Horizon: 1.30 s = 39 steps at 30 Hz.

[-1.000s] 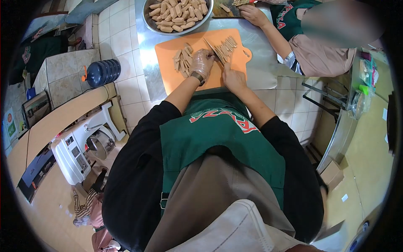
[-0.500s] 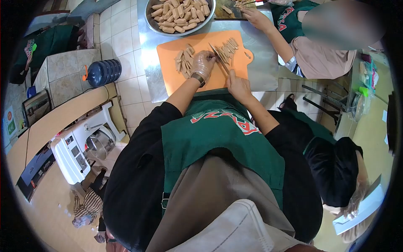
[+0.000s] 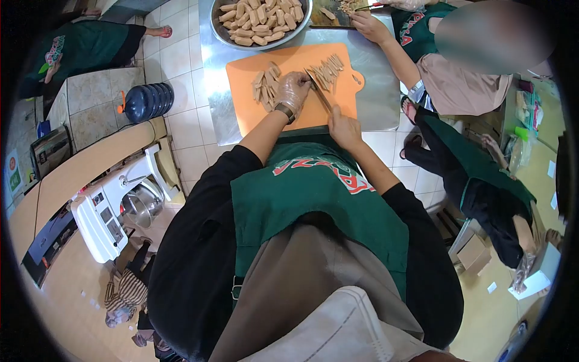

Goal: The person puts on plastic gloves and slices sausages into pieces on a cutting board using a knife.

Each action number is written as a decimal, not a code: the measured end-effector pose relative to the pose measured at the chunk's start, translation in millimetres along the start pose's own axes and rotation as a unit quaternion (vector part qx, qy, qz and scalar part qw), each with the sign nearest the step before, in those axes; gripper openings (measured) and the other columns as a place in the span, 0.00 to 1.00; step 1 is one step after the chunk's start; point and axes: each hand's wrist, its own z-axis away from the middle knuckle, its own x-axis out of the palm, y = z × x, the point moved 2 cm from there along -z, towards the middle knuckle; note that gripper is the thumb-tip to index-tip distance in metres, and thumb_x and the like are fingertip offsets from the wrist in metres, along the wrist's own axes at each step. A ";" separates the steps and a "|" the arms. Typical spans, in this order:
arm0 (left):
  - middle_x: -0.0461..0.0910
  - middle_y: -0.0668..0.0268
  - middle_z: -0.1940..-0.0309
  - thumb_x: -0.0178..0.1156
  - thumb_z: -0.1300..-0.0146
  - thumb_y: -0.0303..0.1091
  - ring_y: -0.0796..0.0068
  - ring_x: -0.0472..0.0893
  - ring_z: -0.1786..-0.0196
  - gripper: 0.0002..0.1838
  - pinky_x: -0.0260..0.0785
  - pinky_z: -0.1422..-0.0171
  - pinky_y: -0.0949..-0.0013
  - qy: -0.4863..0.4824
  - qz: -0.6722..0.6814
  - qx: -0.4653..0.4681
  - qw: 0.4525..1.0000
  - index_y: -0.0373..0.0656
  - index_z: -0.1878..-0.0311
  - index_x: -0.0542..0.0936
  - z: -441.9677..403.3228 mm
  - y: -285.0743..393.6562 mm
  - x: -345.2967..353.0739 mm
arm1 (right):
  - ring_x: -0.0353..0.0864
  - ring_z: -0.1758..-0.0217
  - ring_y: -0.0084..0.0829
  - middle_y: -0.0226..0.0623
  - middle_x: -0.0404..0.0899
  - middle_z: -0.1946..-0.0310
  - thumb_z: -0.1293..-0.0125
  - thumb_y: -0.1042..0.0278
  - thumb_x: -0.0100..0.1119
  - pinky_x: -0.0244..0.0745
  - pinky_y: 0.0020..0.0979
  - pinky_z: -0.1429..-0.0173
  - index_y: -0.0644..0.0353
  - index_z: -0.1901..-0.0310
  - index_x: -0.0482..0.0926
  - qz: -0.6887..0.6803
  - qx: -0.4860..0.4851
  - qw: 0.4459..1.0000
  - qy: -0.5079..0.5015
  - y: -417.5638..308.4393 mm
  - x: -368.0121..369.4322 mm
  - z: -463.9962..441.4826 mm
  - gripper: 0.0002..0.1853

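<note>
My right hand (image 3: 345, 128) is closed round the handle of a knife (image 3: 320, 92), whose blade slants up and left over the orange cutting board (image 3: 247, 111). Beside the blade is my left hand (image 3: 293, 90) in a clear plastic glove, its fingers bent together and pressed down; whatever lies under them is hidden. To the right of the blade, thin sausage strips (image 3: 327, 73) lie spread in a row. Left of my gloved hand is a pile of thicker sausage pieces (image 3: 264, 86).
A metal bowl (image 3: 215, 30) heaped with sausages stands behind the board on the steel table (image 3: 380, 108). At the right, a co-worker's hand (image 3: 370, 27) works at a dark board (image 3: 338, 21). Another person (image 3: 482, 175) is behind on my right.
My hands and the knife have barely shifted. The person behind on my right has moved, showing legs and sandals. At far left, another person's leg and foot have come into view.
</note>
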 end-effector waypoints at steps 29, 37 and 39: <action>0.81 0.54 0.71 0.62 0.49 0.29 0.57 0.81 0.67 0.05 0.73 0.59 0.63 0.005 -0.024 -0.009 1.000 0.38 0.69 0.82 1.2 0.3 0.8 | 0.81 0.77 0.51 0.51 0.78 0.81 0.36 0.66 0.47 0.73 0.50 0.73 0.61 0.61 0.65 0.006 -0.006 1.000 -0.004 7.9 5.7 0.2 0.08; 0.83 0.57 0.66 0.60 0.48 0.29 0.56 0.81 0.62 0.07 0.74 0.55 0.61 -0.015 0.040 -0.026 0.999 0.40 0.67 0.83 1.1 8.3 -23.1 | 0.80 0.80 0.47 0.48 0.78 0.83 0.33 0.63 0.46 0.72 0.47 0.77 0.60 0.61 0.65 0.032 -0.032 0.998 0.043 3.9 -13.1 -13.9 0.09; 0.83 0.60 0.65 0.58 0.47 0.28 0.58 0.81 0.59 0.07 0.73 0.51 0.60 0.024 -0.099 0.107 0.989 0.42 0.66 0.84 -0.2 12.8 -50.4 | 0.80 0.81 0.47 0.48 0.77 0.84 0.33 0.63 0.46 0.72 0.47 0.78 0.60 0.62 0.65 0.022 -0.063 0.997 0.039 -0.7 -8.7 -0.4 0.09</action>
